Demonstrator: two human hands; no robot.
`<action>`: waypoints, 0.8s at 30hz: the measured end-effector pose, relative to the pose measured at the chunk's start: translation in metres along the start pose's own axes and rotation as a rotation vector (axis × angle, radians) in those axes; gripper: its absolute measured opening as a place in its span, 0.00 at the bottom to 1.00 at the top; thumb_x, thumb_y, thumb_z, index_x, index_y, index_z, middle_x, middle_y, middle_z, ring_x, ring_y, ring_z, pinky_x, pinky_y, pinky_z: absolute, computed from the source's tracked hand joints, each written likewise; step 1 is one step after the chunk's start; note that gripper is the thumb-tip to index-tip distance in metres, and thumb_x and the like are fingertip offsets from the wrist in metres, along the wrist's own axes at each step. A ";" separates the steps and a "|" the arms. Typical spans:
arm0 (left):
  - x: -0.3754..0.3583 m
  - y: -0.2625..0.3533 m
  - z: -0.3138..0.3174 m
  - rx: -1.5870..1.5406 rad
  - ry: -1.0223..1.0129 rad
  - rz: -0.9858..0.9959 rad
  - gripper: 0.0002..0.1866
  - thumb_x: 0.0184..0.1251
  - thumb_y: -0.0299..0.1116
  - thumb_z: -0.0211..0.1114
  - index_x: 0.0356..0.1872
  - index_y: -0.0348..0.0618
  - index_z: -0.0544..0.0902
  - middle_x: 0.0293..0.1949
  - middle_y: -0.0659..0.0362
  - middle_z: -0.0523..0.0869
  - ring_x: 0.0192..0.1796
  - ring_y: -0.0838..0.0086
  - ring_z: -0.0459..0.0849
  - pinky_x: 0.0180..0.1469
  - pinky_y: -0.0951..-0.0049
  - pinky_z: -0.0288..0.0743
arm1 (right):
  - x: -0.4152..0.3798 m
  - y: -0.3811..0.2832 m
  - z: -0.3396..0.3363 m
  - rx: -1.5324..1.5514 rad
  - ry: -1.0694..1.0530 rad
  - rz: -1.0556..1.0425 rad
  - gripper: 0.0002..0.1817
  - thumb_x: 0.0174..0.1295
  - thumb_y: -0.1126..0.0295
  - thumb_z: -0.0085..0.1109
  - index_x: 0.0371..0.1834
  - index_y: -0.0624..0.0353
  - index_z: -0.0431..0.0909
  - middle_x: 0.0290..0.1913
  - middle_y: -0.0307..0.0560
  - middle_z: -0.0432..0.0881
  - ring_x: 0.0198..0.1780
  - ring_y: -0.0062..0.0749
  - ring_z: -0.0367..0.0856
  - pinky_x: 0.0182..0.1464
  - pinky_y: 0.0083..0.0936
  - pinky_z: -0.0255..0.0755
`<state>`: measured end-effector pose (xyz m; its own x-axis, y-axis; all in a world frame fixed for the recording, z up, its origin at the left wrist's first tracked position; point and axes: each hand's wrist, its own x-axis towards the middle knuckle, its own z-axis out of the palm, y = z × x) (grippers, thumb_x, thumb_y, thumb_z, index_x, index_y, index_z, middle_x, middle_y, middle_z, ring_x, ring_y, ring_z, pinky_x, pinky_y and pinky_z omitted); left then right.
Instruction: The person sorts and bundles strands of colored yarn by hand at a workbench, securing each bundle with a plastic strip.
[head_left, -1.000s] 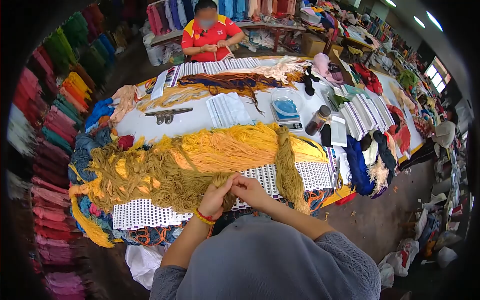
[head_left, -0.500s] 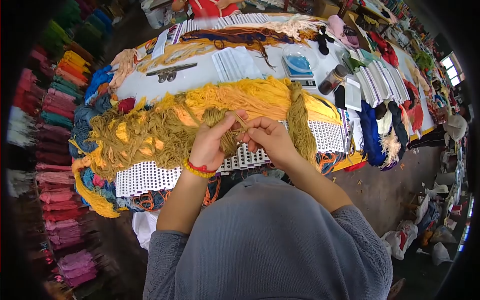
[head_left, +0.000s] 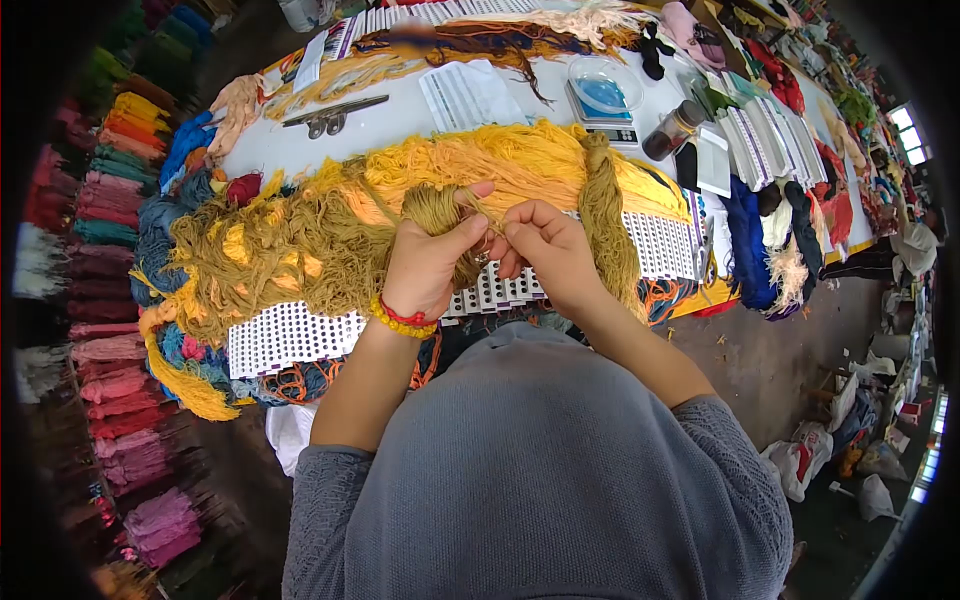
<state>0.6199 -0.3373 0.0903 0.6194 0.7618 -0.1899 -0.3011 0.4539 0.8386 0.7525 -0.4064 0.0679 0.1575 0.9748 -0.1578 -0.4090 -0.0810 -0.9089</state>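
Note:
My left hand (head_left: 428, 262) grips a small bundle of olive-brown yarn (head_left: 437, 207), its loop sticking up above my fingers. My right hand (head_left: 545, 252) pinches a strand of that same bundle close beside the left. Both hands hover over a white perforated card strip (head_left: 290, 335) at the table's near edge. Behind them lies a big heap of olive yarn (head_left: 270, 255) and yellow-orange yarn (head_left: 500, 165). A twisted olive skein (head_left: 606, 225) hangs over the card on the right.
A digital scale with a clear bowl (head_left: 603, 100), a dark bottle (head_left: 672, 130), large scissors (head_left: 330, 115) and stacks of white cards (head_left: 760, 150) sit farther back. Coloured yarn hanks (head_left: 110, 300) hang at the left. Blue and black yarn (head_left: 755, 250) lies at the right.
My hands lifted the olive bundle from the table's edge up toward me. The view tilted down, so the person in red across the table left the frame.

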 end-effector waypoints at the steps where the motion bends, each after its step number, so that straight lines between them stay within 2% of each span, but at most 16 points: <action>1: 0.000 0.002 0.002 -0.004 -0.014 -0.008 0.16 0.58 0.22 0.57 0.49 0.31 0.72 0.29 0.61 0.77 0.31 0.79 0.75 0.35 0.80 0.70 | 0.000 0.001 0.000 0.002 0.003 0.002 0.05 0.60 0.73 0.46 0.36 0.62 0.69 0.26 0.44 0.77 0.22 0.22 0.74 0.27 0.17 0.69; 6: 0.003 0.002 0.001 -0.023 -0.018 -0.043 0.14 0.58 0.21 0.55 0.46 0.31 0.73 0.33 0.58 0.79 0.32 0.77 0.77 0.36 0.79 0.71 | 0.001 0.002 -0.002 0.044 0.043 -0.029 0.04 0.60 0.73 0.46 0.34 0.62 0.69 0.25 0.43 0.78 0.21 0.19 0.73 0.25 0.14 0.66; 11: 0.007 0.002 0.001 -0.049 0.018 -0.089 0.09 0.53 0.20 0.52 0.35 0.31 0.76 0.45 0.53 0.78 0.36 0.75 0.78 0.40 0.77 0.71 | 0.003 0.005 -0.006 0.049 0.038 0.006 0.05 0.60 0.74 0.46 0.37 0.62 0.69 0.26 0.45 0.77 0.23 0.22 0.74 0.28 0.16 0.69; 17: 0.010 -0.003 -0.004 -0.062 -0.006 -0.087 0.08 0.53 0.23 0.52 0.31 0.31 0.77 0.48 0.52 0.77 0.42 0.73 0.77 0.45 0.75 0.69 | 0.003 0.006 -0.005 -0.055 -0.017 0.005 0.05 0.58 0.72 0.51 0.34 0.62 0.71 0.25 0.41 0.76 0.23 0.19 0.73 0.27 0.14 0.68; 21: 0.011 -0.003 -0.003 -0.067 -0.012 -0.090 0.08 0.55 0.25 0.52 0.32 0.32 0.77 0.41 0.55 0.79 0.39 0.75 0.76 0.43 0.76 0.69 | 0.003 0.006 -0.005 -0.142 -0.044 0.005 0.06 0.56 0.72 0.55 0.33 0.62 0.73 0.24 0.37 0.75 0.23 0.17 0.71 0.26 0.13 0.66; 22: 0.012 -0.004 -0.004 -0.088 -0.029 -0.100 0.09 0.58 0.27 0.53 0.34 0.31 0.76 0.35 0.57 0.79 0.37 0.76 0.76 0.41 0.77 0.69 | 0.003 0.006 -0.005 -0.141 -0.045 0.006 0.06 0.56 0.72 0.55 0.33 0.62 0.73 0.24 0.37 0.75 0.23 0.17 0.71 0.26 0.13 0.66; 23: 0.012 -0.004 -0.005 -0.110 -0.046 -0.111 0.10 0.60 0.30 0.53 0.35 0.31 0.76 0.30 0.60 0.78 0.34 0.78 0.75 0.39 0.78 0.69 | 0.004 0.006 -0.005 -0.096 0.001 0.017 0.06 0.56 0.72 0.54 0.33 0.62 0.73 0.25 0.38 0.75 0.22 0.17 0.70 0.25 0.13 0.65; 24: 0.012 -0.004 -0.006 -0.109 -0.045 -0.111 0.10 0.60 0.30 0.53 0.35 0.31 0.76 0.30 0.60 0.78 0.34 0.78 0.75 0.39 0.78 0.69 | 0.004 0.006 -0.005 -0.050 0.047 0.029 0.05 0.57 0.72 0.53 0.33 0.62 0.73 0.25 0.38 0.76 0.21 0.17 0.69 0.23 0.13 0.63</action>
<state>0.6244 -0.3274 0.0817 0.6844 0.6836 -0.2534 -0.3045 0.5838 0.7526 0.7554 -0.4037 0.0601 0.1888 0.9611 -0.2014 -0.3686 -0.1207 -0.9217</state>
